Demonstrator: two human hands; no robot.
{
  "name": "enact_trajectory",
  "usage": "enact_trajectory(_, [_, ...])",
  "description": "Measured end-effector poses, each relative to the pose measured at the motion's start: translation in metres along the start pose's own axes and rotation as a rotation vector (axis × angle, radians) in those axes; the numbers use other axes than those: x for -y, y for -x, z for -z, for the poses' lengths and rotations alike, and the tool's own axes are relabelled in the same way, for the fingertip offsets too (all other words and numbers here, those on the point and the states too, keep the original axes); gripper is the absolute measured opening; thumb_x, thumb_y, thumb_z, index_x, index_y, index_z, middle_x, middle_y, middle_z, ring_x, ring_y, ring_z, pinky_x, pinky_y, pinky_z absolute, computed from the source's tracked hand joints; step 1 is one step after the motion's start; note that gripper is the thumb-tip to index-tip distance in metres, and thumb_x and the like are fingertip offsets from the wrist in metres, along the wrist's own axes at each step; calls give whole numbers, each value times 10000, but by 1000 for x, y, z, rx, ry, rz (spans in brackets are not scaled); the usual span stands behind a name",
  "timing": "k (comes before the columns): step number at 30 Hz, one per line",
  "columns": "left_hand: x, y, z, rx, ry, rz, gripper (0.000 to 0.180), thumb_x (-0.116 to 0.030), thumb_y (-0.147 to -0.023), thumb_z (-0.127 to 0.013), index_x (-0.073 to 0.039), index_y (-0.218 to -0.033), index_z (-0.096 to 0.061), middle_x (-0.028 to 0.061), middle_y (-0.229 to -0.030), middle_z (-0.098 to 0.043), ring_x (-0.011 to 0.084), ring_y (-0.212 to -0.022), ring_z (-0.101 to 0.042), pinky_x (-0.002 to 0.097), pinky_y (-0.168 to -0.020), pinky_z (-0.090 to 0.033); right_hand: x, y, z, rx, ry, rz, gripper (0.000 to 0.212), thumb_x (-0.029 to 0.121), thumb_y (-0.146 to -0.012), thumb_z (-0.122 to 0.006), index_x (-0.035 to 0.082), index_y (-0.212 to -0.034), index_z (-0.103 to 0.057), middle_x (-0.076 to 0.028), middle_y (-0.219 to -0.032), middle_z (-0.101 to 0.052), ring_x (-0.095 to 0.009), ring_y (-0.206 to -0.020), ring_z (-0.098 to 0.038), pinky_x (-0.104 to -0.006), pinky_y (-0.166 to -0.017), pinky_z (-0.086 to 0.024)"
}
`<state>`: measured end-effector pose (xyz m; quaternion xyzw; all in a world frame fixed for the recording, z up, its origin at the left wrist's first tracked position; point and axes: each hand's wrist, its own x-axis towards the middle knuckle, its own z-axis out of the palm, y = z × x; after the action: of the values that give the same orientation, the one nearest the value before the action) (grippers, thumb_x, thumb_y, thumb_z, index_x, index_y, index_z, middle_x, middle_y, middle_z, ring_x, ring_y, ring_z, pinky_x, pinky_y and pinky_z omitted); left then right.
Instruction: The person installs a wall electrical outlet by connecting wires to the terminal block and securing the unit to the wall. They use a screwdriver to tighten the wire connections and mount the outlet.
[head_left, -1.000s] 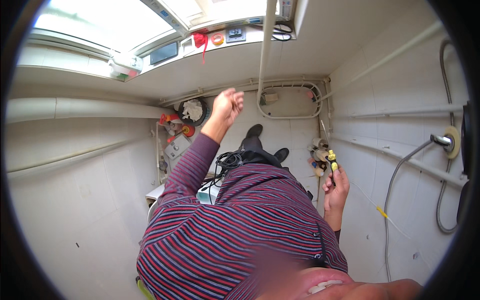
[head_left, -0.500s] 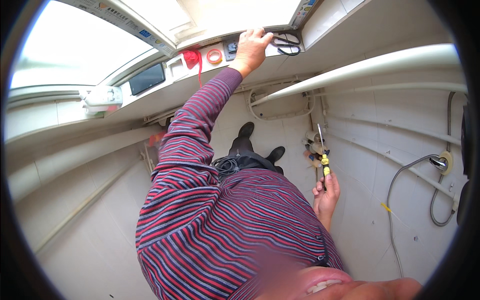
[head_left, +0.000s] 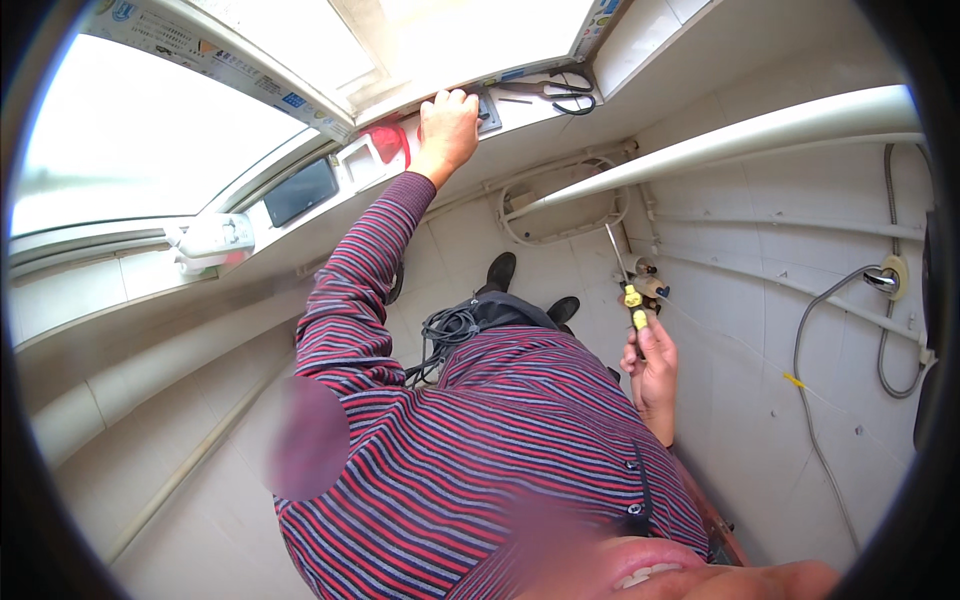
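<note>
Reference landmark: the window sill [head_left: 517, 117]. The left hand [head_left: 449, 132] is at the sill, fingers bent over its top, beside a grey plate [head_left: 489, 115]. The right hand [head_left: 655, 375] is well apart from the sill, on the person's side; thumb and fingers pinch the yellow-and-black handle of a screwdriver [head_left: 637, 308], whose shaft points away from the person.

Step in hand, by judgement: handling at the sill with the left hand, while the right hand keeps the screwdriver ready. A next move there calls for fingertip control among small items and for the screwdriver's tip to be kept clear of the white pipe [head_left: 720, 150] running in front of the sill.

Other items on the sill: scissors [head_left: 549, 89] right of the grey plate; left of the hand, a red item [head_left: 388, 145], a white square frame [head_left: 360, 163], a dark flat device [head_left: 302, 192] and, farthest left, a white bottle [head_left: 218, 238].

Limits of view: the left fingertips are hidden, so whether they grip anything cannot be told. The hand covers part of the grey plate; glare washes out the window above the sill. A blurred patch masks part of the left sleeve [head_left: 355, 270]
</note>
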<state>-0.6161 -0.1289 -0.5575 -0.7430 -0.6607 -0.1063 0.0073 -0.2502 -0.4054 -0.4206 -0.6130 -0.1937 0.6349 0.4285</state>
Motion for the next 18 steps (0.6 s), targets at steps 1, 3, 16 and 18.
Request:
enact_trajectory(1, [1, -1, -1, -9, 3, -19, 423, -263, -838, -777, -94, -1214, -684, 62, -1141, -677, 294, -1127, -601, 480, -882, -479, -2, 2, -4, 41, 16, -12, 373, 175, -1022, -632, -16, -1336, -571, -39, -920, -603, -86, -684, -559, -225, -563, -437])
enact_trajectory(3, [3, -3, 0, -27, 9, -53, 412, -250, -840, -770, -91, -1210, -684, 65, -1139, -678, 295, -1131, -600, 478, -910, -472, -5, 5, -9, 135, 72, -41, 396, 149, -1008, -632, -19, -1355, -544, -44, -932, -609, -90, -714, -577, -217, -600, -448])
enact_trajectory(16, [-29, 57, 67, -469, 584, -142, 448, -88, -761, -796, -47, -1195, -694, 127, -1131, -680, 344, -1102, -600, 453, -977, -447, -4, -64, -111, 345, 446, 343, 188, 165, -1027, -662, 34, -904, -608, 15, -773, -587, -39, -701, -521, -234, -643, -443])
enact_trajectory(18, [-40, 83, 85, -470, 623, -164, 446, -71, -759, -794, -41, -1192, -691, 138, -1118, -674, 361, -1107, -603, 464, -981, -455, -3, -77, -140, 293, 401, 447, 227, 177, -1018, -678, -14, -1140, -685, -9, -887, -658, -60, -815, -570, -247, -745, -485])
